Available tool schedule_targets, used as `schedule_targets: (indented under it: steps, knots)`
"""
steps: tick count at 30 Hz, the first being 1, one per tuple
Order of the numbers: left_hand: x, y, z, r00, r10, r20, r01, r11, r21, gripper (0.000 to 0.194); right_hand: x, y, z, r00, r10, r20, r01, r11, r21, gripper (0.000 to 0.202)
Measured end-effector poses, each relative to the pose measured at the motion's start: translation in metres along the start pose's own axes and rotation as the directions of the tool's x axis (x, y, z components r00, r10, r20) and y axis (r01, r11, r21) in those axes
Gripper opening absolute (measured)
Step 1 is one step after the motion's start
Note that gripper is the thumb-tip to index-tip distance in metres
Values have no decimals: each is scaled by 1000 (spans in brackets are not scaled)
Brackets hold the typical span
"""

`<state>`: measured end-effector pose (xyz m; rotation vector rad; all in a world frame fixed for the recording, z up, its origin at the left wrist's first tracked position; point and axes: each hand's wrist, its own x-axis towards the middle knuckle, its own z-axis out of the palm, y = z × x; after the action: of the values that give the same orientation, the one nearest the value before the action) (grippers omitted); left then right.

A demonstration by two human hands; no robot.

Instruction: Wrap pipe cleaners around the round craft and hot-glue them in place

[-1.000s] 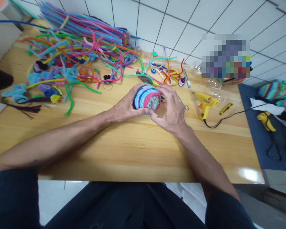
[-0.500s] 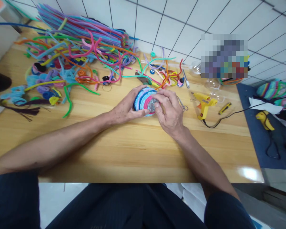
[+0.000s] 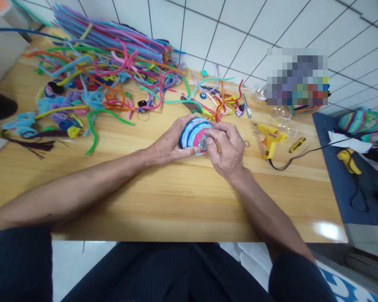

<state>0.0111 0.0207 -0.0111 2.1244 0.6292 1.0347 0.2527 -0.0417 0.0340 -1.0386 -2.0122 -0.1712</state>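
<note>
A round ball wrapped in coiled pipe cleaners (image 3: 192, 131), striped blue, light blue, lilac and pink, is held just above the wooden table (image 3: 182, 197). Its bare end looks clear or silvery. My left hand (image 3: 168, 142) wraps around the ball's left side, thumb along the near edge. On the right, my right hand (image 3: 227, 147) has thumb and forefinger pinched at the pink ring by the bare end. Whether a loose strand sits between those fingertips is hidden. Pliers (image 3: 190, 104) lie just behind the ball, and scissors (image 3: 246, 143) are partly covered by my right hand.
Loose and bundled pipe cleaners (image 3: 110, 37) fill the back left. Right of my hands lie a yellow glue gun (image 3: 271, 138) with its cord, a yellow utility knife (image 3: 297, 145) and clear plastic balls (image 3: 282, 112). A striped piece (image 3: 360, 121) sits beyond the table's right edge.
The view has shifted slightly, so the whole scene sits a little differently. Both hands keep their hold on the ball, which appears turned a little; the right fingers stay at the pink ring.
</note>
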Motion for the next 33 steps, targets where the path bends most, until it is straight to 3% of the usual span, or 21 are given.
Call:
schedule_targets:
  steps: [12, 19, 24, 33]
  knots:
    - [0, 6, 1, 996, 87, -5, -86, 996, 37, 97, -3, 0, 1, 997, -30, -67, 33, 999, 41, 23]
    - [-2, 18, 2, 1000, 24, -13, -24, 1000, -8, 76, -14, 5, 3, 994, -26, -103, 33, 998, 62, 28]
    - [-3, 21, 5, 999, 13, -29, -14, 1000, -20, 74, -15, 5, 5, 993, -4, -120, 17, 994, 111, 31]
    - [-6, 20, 5, 1000, -8, -17, 7, 999, -44, 75, -14, 4, 7, 987, -31, -156, 40, 998, 55, 25]
